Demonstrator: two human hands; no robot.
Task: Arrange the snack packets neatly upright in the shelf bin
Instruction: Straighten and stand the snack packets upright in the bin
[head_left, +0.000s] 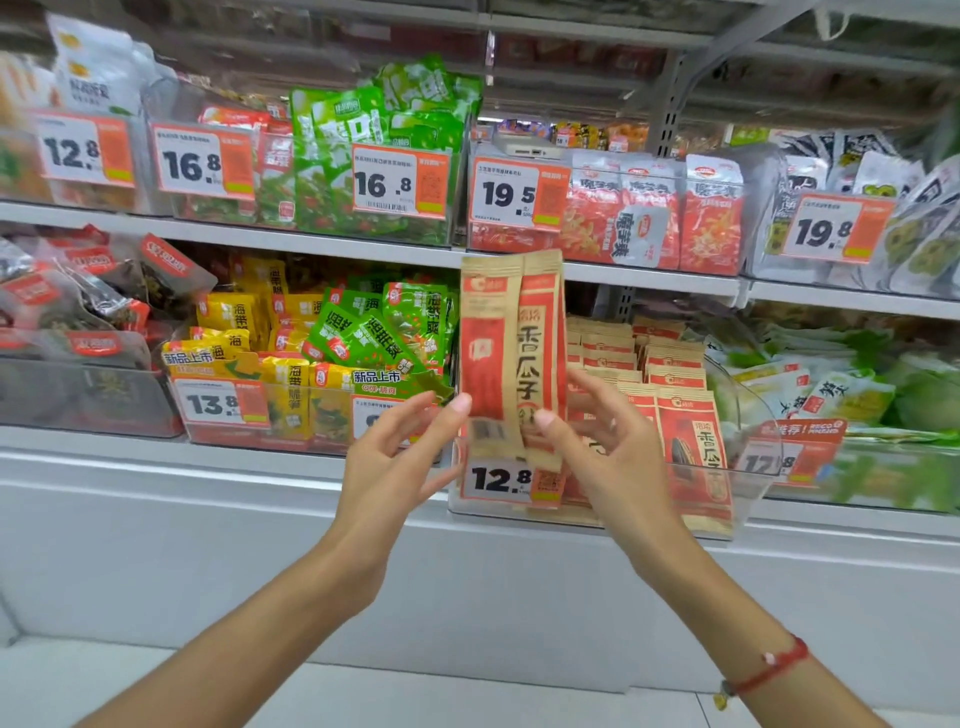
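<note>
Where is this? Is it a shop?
Most likely a shop's snack aisle: shelves hold clear bins of packets, price tags hang on the bins, and many identical brown-and-red packets are stocked together.

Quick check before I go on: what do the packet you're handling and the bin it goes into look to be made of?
The tan and red packet looks like matte kraft paper: dull brown surface, little glare, creased edges; any inner lining cannot be seen. The shelf bin looks like clear rigid plastic, glossy: packets show through its wall and its rim catches highlights. The left hand and right hand touch the packet with their fingertips.
</note>
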